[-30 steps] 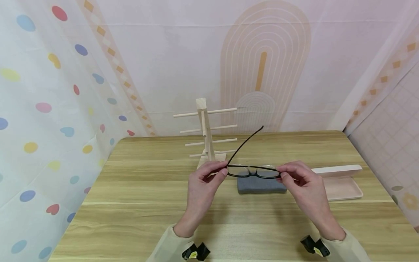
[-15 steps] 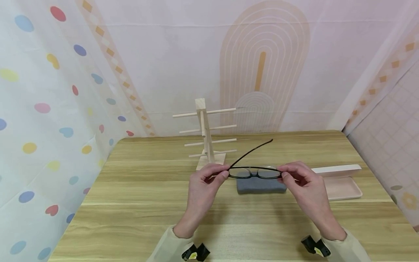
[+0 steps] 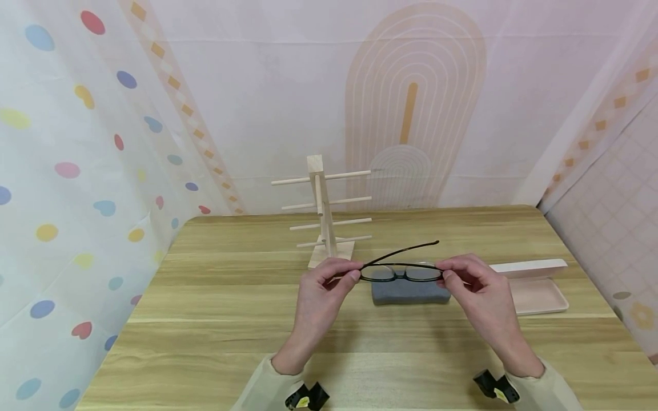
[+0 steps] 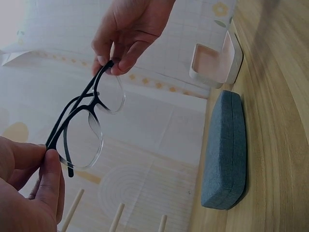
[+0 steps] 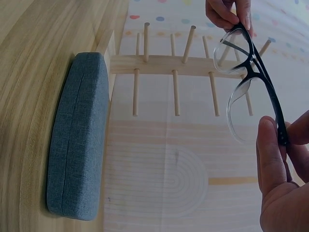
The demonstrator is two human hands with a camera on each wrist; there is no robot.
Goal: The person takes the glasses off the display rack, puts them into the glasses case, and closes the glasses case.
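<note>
A pair of eyeglasses (image 3: 400, 277) with a black upper frame and clear lower rims is held up in the air, above a blue-grey fabric glasses case (image 3: 410, 292). My left hand (image 3: 324, 288) pinches the left end of the frame between thumb and fingers. At the opposite end, my right hand (image 3: 478, 288) pinches the frame near the hinge. One temple slants from the left hinge toward the right, behind the lenses, partly folded in. The other temple appears to lie folded along the frame. In the left wrist view, the case (image 4: 224, 150) lies closed on the table.
A wooden stand (image 3: 329, 217) with several pairs of pegs rises behind my left hand. Right of the right hand lies a pale pink-white case (image 3: 540, 294) with its lid up. The wooden table (image 3: 205, 319) ends at a patterned curtain (image 3: 277, 103).
The left temple has swung down and inward toward the frame. The eyeglasses have shifted very slightly lower and to the right; both hands keep their pinch.
</note>
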